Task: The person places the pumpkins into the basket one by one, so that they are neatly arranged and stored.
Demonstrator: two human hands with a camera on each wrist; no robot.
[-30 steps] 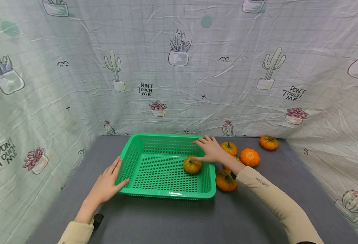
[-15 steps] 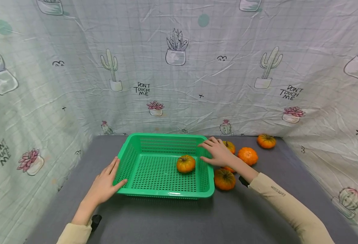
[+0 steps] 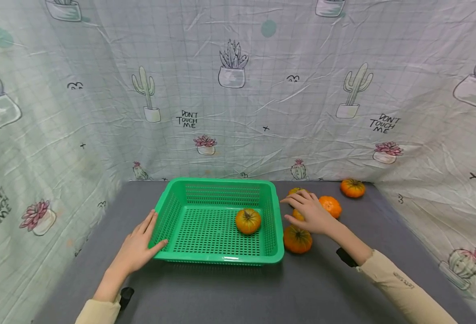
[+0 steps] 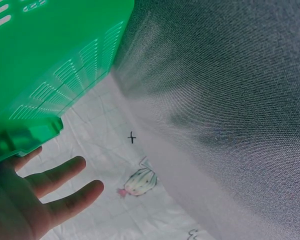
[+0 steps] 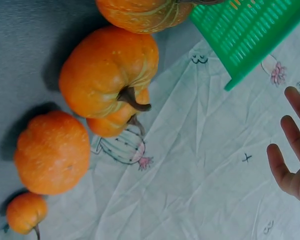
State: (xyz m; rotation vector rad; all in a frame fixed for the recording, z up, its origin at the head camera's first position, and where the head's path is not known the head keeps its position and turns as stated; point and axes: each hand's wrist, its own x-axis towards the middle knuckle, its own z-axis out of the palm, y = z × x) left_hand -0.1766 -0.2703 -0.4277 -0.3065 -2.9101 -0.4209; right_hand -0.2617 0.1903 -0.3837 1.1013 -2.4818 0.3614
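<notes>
A green plastic basket (image 3: 217,258) stands on the grey table, with one small orange pumpkin (image 3: 248,222) inside toward its right wall. My left hand (image 3: 135,247) rests at the basket's left rim, thumb along the edge; in the left wrist view its fingers (image 4: 65,175) stretch out straight beside the rim. My right hand (image 3: 310,215) hovers over the loose pumpkins just right of the basket, fingers spread and holding nothing. Below it sits a mottled pumpkin (image 3: 297,240) close to the basket wall. Two more pumpkins behind are partly covered by this hand.
A bright orange pumpkin (image 3: 330,206) lies right of my right hand, and another pumpkin (image 3: 352,188) sits at the table's back right corner. The wrist view shows a large stemmed pumpkin (image 5: 110,72) in this group. A printed curtain (image 3: 262,148) encloses the table's back and sides.
My right hand has let go of the pumpkin inside the basket and moved right, out over the basket's wall to the other pumpkins. The left hand has stayed at the rim.
</notes>
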